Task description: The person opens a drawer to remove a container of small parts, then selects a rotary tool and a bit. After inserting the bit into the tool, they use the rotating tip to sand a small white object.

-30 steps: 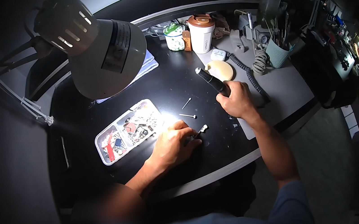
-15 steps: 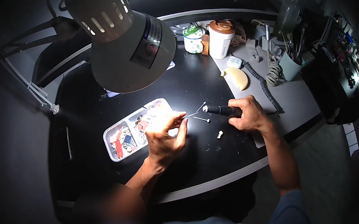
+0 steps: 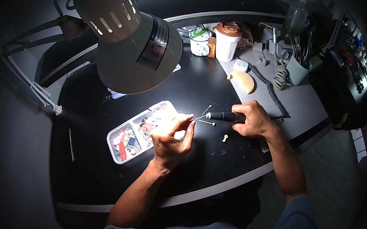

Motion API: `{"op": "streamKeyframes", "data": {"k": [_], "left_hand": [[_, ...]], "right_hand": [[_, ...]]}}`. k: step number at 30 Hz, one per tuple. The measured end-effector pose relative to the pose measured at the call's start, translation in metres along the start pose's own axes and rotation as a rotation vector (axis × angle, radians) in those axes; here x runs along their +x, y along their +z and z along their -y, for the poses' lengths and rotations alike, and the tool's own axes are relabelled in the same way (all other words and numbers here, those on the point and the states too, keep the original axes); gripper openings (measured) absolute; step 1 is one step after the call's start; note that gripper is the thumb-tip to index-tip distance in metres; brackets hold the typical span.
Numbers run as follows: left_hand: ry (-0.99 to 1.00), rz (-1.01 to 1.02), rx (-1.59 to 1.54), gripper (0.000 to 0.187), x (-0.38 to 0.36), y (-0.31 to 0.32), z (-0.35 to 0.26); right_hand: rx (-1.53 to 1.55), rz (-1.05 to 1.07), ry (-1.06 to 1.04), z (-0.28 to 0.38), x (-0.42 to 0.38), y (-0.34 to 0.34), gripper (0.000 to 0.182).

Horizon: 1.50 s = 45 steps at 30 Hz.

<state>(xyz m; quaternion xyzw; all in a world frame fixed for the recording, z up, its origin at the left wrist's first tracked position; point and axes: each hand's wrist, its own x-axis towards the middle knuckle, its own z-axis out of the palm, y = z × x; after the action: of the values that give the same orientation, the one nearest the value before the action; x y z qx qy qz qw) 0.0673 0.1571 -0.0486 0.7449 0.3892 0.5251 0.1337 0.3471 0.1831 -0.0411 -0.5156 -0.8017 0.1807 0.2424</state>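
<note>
My right hand [image 3: 253, 120] is wrapped round a black rotary-tool handpiece [image 3: 225, 117], its pale tip pointing left. Between the thumb and forefinger of my left hand [image 3: 173, 139] is a thin metal rod [image 3: 199, 117]; its far end meets or nearly meets the handpiece's tip. Two more thin rods with small heads lie on the black desk, one behind the tip [image 3: 207, 110] and one just in front [image 3: 208, 123]. A two-compartment plastic box [image 3: 116, 156] of small mixed parts sits partly behind my left hand, where glare hides some contents.
A lamp [image 3: 139, 60] hangs over the desk's left side. Small cream pieces [image 3: 225, 138] lie near my right hand. On the grey mat are a yellow crescent-shaped object [image 3: 242, 82], a coiled cord [image 3: 267, 86] and a tool cup [image 3: 297, 70]. A white tumbler [image 3: 226, 46] stands at the back.
The handpiece has shifted slightly left, bringing its tip up to the rod's end. My left hand keeps its pinch, and the view has shifted a little.
</note>
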Motion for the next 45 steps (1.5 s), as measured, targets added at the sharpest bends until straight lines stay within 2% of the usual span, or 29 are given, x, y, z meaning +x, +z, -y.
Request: {"op": "streamKeyframes", "data": {"k": [11,17,20,26,29,32,33,34,38,39,40,42,45], "left_hand": [[0.091,-0.013,0.062,0.020,0.000,0.000,0.005],[0.255,-0.027,0.220,0.023,0.006,-0.003,0.006],[0.181,-0.022,0.172,0.023,0.001,0.000,0.012],[0.167,-0.016,0.200,0.031,-0.002,0.003,0.012],[0.159,0.026,0.168,0.043,-0.009,0.012,0.012],[0.084,-0.018,0.011,0.058,-0.003,0.017,0.005],[-0.034,0.001,-0.124,0.072,-0.004,0.019,0.002],[-0.117,0.020,-0.268,0.078,-0.005,0.022,0.004],[-0.196,0.347,-0.432,0.063,0.004,0.036,-0.005],[-0.137,0.365,-0.452,0.058,0.008,0.045,-0.004],[-0.080,0.382,-0.474,0.053,0.012,0.055,-0.003],[-0.091,0.344,-0.664,0.044,0.023,0.071,-0.016],[-0.147,0.330,-0.775,0.033,0.034,0.088,-0.022]], "right_hand": [[-0.082,-0.022,-0.017,0.004,-0.001,-0.001,0.019],[-0.123,-0.042,-0.050,0.008,-0.003,0.000,0.018],[-0.121,-0.049,-0.045,0.006,-0.003,0.002,0.018],[-0.112,-0.026,-0.026,0.010,-0.004,-0.001,0.017],[-0.108,-0.027,-0.032,0.010,-0.004,0.003,0.017],[-0.055,-0.028,-0.006,0.011,-0.003,-0.001,0.017],[-0.029,-0.028,0.011,0.012,-0.003,-0.003,0.017],[-0.002,-0.016,0.003,0.012,-0.004,-0.004,0.016],[0.152,0.079,-0.062,0.011,-0.003,-0.012,0.014],[0.204,0.122,-0.085,0.010,-0.004,-0.014,0.013],[0.359,0.171,-0.008,0.009,-0.006,-0.016,0.013],[0.667,0.264,0.149,0.006,-0.009,-0.019,0.013],[0.909,0.235,0.070,-0.005,-0.013,-0.018,0.008]]}}
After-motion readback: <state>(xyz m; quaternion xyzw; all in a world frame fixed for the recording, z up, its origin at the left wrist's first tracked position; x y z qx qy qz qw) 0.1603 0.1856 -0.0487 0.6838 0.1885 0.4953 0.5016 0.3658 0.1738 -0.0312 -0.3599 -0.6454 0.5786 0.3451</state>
